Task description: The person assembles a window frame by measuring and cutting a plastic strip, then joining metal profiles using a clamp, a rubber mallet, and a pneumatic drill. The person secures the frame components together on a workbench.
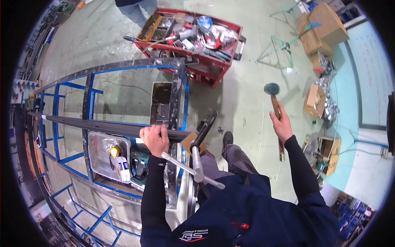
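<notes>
In my right hand (282, 126) is a mallet with a dark green head (271, 88), held out to the right by its wooden handle with the head pointing away from me. My left hand (155, 140) is wrapped over a long dark metal bar (98, 124), which lies across a blue-and-grey steel frame (178, 90). Just to the right of that hand, a clamp (197, 158) with a grey T-handle sits at the bar's near end. A piece of wood (190, 142) is caught beside the clamp.
A grey tray (93, 160) with a yellow tape measure (118, 151) and a teal power tool (140, 166) sit inside the frame. Beyond it stands a red tool cart (222, 68) heaped with tools. Cardboard boxes (329, 24) and green stands (284, 43) are at far right.
</notes>
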The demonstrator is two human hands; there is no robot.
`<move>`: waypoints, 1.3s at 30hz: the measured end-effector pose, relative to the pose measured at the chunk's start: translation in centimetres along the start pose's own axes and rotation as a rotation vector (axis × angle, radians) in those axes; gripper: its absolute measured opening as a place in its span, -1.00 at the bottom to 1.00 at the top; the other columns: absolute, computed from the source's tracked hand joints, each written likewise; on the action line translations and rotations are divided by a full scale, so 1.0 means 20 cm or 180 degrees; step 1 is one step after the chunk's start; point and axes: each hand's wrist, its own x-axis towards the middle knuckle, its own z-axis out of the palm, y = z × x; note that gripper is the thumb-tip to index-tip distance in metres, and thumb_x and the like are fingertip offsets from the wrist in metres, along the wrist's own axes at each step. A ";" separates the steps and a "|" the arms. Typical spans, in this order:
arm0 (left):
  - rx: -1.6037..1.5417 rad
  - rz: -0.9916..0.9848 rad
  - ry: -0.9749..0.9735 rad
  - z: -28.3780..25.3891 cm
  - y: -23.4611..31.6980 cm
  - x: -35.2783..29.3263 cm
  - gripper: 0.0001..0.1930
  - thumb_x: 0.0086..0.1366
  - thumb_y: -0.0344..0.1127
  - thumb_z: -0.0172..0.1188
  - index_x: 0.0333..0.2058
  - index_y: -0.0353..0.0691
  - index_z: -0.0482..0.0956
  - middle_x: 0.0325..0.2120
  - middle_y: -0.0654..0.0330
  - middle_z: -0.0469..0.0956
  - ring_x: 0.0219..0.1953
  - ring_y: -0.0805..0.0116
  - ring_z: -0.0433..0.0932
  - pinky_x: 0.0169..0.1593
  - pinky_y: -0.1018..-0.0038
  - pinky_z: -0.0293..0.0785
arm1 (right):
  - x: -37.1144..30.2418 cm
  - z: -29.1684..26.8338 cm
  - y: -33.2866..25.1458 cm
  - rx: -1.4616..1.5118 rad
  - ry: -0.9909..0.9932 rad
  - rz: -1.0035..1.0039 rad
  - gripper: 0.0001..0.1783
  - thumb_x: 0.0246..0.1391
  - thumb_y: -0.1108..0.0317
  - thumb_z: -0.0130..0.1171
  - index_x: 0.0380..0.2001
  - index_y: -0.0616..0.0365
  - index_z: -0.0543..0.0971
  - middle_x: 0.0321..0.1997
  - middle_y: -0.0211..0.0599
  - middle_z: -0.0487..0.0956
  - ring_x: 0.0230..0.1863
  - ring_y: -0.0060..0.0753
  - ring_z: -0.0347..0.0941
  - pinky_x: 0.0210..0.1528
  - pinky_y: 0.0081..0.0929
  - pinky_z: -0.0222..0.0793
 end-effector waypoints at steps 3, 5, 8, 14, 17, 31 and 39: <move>-0.0407 -0.0426 0.0129 0.00 -0.03 -0.01 -0.90 0.32 -0.36 0.07 -0.33 -0.19 0.56 -0.44 0.23 0.58 -0.27 0.15 0.46 0.17 0.20 0.16 | 0.44 0.09 -0.07 -0.0358 -0.0206 -0.0467 -0.39 0.15 0.24 0.18 0.27 0.00 0.33 -0.17 -0.01 0.62 -0.21 0.04 0.59 -0.12 -0.15 0.47; -0.0765 -0.0846 -0.0056 -0.05 -0.04 -0.06 -0.85 0.34 -0.44 0.00 -0.21 -0.26 0.55 -0.22 0.11 0.60 -0.10 0.15 0.53 0.31 0.16 0.13 | 0.85 0.23 -0.15 -0.0962 -0.0514 -0.0870 -0.44 0.10 0.27 0.17 0.20 -0.03 0.39 -0.10 0.06 0.61 -0.07 0.16 0.54 -0.04 -0.04 0.45; -0.0669 -0.1668 0.0564 -0.14 0.19 -0.07 -0.81 0.41 -0.38 -0.02 -0.20 -0.37 0.54 -0.06 -0.02 0.56 0.03 0.09 0.50 0.21 0.25 0.28 | 1.50 0.50 -0.25 -0.1805 -0.0871 -0.1401 -0.53 0.08 0.35 0.13 0.10 -0.02 0.44 -0.14 0.06 0.62 -0.10 0.17 0.54 -0.07 -0.01 0.45; -0.0087 -0.3572 0.0877 -0.10 0.64 -0.71 -0.63 0.52 -0.22 -0.20 -0.17 -0.40 0.52 -0.13 -0.07 0.55 -0.06 0.05 0.52 0.08 0.28 0.38 | 2.40 1.02 -0.36 -0.1744 -0.1050 -0.2728 -0.58 -0.01 0.11 0.28 -0.09 0.04 0.61 -0.14 -0.03 0.61 -0.02 0.04 0.50 0.03 -0.08 0.39; 0.1101 -0.3789 0.0462 0.13 0.76 -0.83 -0.70 0.46 -0.23 -0.11 -0.24 -0.35 0.51 -0.28 0.00 0.59 -0.20 0.03 0.57 -0.05 0.18 0.43 | 2.45 1.53 -0.52 0.0903 -0.1313 -0.1068 -0.45 0.08 0.16 0.26 0.08 0.26 0.49 -0.18 -0.13 0.61 -0.10 -0.21 0.54 0.06 -0.29 0.41; 0.2353 -0.4404 -0.0240 0.20 0.80 -0.81 -0.70 0.29 -0.12 -0.07 -0.40 -0.07 0.62 -0.41 0.19 0.63 -0.29 0.14 0.54 -0.03 0.20 0.33 | 3.01 2.39 -0.87 0.2827 0.0058 0.2728 -0.23 -0.23 -0.22 0.41 -0.14 0.23 0.53 -0.07 -0.17 0.58 -0.14 -0.24 0.51 0.00 -0.24 0.43; 0.2589 -0.3783 -0.0276 0.14 0.89 -0.62 -0.81 0.21 -0.13 0.02 -0.39 -0.03 0.56 -0.42 0.20 0.61 -0.29 0.07 0.57 -0.12 0.12 0.33 | 3.11 1.96 -1.00 0.4560 -0.1848 0.0951 -0.75 0.23 0.11 0.12 -0.22 0.04 0.57 -0.16 -0.28 0.61 -0.20 -0.24 0.55 -0.04 -0.26 0.46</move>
